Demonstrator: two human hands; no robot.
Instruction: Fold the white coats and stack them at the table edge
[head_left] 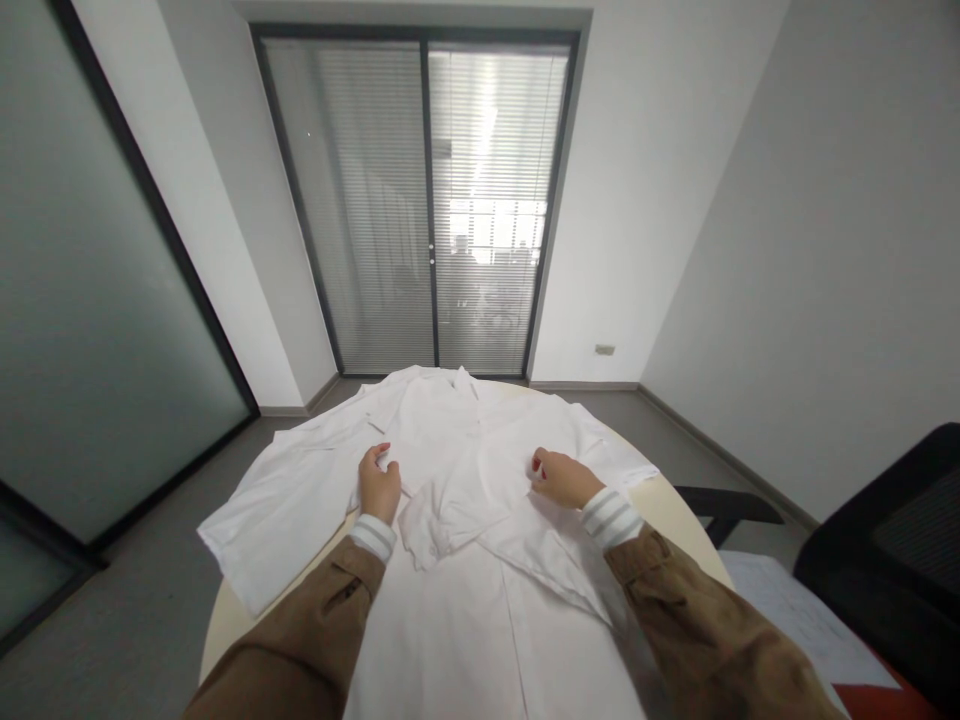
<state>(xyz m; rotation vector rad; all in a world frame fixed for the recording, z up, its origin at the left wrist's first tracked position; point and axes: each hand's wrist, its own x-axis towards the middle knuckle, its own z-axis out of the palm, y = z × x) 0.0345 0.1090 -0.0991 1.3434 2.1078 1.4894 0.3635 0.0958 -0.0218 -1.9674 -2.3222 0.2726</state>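
A white shirt (pixel 457 620) lies face up over a round table, its collar end at the far side. One sleeve (pixel 270 530) spreads out to the left, past the table's edge. Rumpled cloth with a small button gathers across its middle. Over the left part of the garment is my left hand (pixel 380 483), thumb and forefinger apart in a loose curve with nothing visible between them. My right hand (pixel 564 478) is over the right part, palm turned inward. Its fingers are loosely bent, a small gap shows at the thumb, and I see no cloth lifted by it.
The pale table's rim (pixel 694 525) shows on the right. Beside it stands a black office chair (pixel 892 540) with an armrest near the table. White papers (pixel 799 610) lie on a red surface there. A glass partition (pixel 112 300) is at left, and glazed doors with blinds (pixel 360 220) are ahead.
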